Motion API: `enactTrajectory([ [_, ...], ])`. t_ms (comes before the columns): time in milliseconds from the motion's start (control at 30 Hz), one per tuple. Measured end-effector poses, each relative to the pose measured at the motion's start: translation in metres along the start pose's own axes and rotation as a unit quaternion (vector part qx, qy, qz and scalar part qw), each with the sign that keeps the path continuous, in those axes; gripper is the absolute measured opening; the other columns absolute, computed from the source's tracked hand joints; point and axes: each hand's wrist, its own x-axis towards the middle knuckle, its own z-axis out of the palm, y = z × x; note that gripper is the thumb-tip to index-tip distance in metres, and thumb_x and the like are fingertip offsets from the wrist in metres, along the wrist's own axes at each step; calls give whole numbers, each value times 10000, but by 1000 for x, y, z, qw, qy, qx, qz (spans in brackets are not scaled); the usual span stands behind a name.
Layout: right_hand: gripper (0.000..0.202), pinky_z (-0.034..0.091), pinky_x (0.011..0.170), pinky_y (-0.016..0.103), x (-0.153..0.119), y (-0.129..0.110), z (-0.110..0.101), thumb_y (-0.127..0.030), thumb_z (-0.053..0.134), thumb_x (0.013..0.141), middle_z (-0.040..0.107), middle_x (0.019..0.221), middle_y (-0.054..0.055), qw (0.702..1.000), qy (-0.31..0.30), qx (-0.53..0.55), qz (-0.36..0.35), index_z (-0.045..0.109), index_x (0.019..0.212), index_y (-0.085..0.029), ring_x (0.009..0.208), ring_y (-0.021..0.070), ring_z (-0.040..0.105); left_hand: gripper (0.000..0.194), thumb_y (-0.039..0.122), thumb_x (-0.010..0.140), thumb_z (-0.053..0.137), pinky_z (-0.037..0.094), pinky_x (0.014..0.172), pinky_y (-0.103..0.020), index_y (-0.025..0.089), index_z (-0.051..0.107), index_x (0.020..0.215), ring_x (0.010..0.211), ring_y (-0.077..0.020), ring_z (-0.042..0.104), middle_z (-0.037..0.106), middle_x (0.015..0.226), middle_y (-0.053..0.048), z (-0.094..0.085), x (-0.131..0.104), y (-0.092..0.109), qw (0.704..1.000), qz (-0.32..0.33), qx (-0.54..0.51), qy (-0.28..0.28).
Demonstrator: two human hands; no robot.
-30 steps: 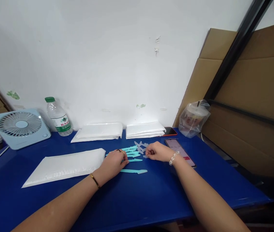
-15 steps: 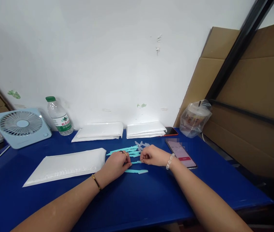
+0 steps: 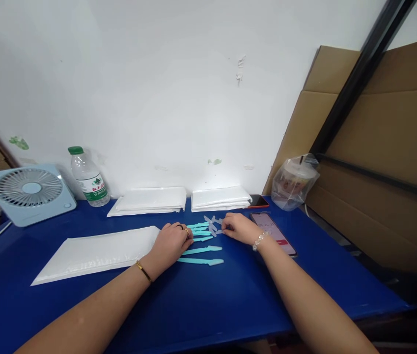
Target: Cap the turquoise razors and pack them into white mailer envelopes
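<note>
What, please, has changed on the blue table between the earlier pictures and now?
A second capped turquoise plastic stick now lies beside the first capped stick. The right hand has gone back to the clear plastic caps; the left hand moved to the uncapped turquoise sticks. The white padded envelope stayed put.

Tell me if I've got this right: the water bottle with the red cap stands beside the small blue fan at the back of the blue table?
Not quite: the head view shows the water bottle has a green cap, not red. It does stand beside the small blue fan at the back of the blue table.
</note>
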Motion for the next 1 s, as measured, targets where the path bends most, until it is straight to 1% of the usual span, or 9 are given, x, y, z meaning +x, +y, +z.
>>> enactTrajectory([
  [100,100,405,594,210,-3,-2,-5,-123,565,735,615,747,33,999,-27,18,0,656,711,-158,627,117,554,246,303,884,444,335,673,-294,203,640,774,814,-182,565,651,789,-28,-1,1,2,1000,2,-15,-11],
  [233,96,414,575,195,-6,-5,-7,-146,568,737,635,768,29,996,-58,68,-12,663,735,-158,631,109,566,230,289,876,457,338,672,-286,211,648,775,811,-175,573,666,823,-16,-1,1,3,999,5,-38,-18],
  [400,77,417,555,187,-2,-10,0,-170,592,736,631,787,32,994,-57,93,-31,663,758,-154,620,101,558,214,292,865,474,349,695,-281,210,651,776,814,-170,573,668,824,-13,-2,2,5,998,8,-59,-20],
  [500,69,409,551,189,0,-16,3,-178,599,737,629,752,31,994,-49,95,-33,662,740,-150,610,103,554,181,301,842,511,360,703,-270,210,646,763,789,-162,574,662,814,-4,-2,2,5,996,8,-84,-30],
  [600,70,395,533,189,1,-24,3,-189,608,737,624,695,23,992,-59,104,-33,659,711,-149,587,104,547,146,305,818,542,367,669,-253,210,640,769,746,-152,572,652,802,-3,-1,0,8,992,1,-118,-39],
  [733,79,390,519,186,0,-30,1,-214,624,735,621,683,16,988,-83,122,-45,661,702,-152,574,101,546,129,318,806,561,366,627,-239,212,628,777,700,-139,562,632,768,7,2,-2,11,986,7,-158,-56],
  [800,87,393,530,187,0,-29,1,-229,619,745,619,700,15,989,-66,126,-39,661,725,-156,587,100,546,139,342,796,576,375,655,-247,215,624,823,745,-151,562,625,807,1,2,-2,9,988,8,-149,-38],
  [933,125,395,578,204,4,-25,8,-276,631,750,594,761,23,996,35,87,8,644,798,-161,630,106,531,209,339,813,548,375,743,-297,210,601,968,920,-206,530,596,972,-44,0,1,-3,996,-24,-74,37],
  [1000,136,390,593,211,8,-24,15,-272,652,735,580,768,23,997,49,62,17,636,815,-162,636,108,521,186,326,829,522,368,736,-309,208,604,946,924,-212,522,595,961,-47,0,3,-9,997,-38,-46,39],
])
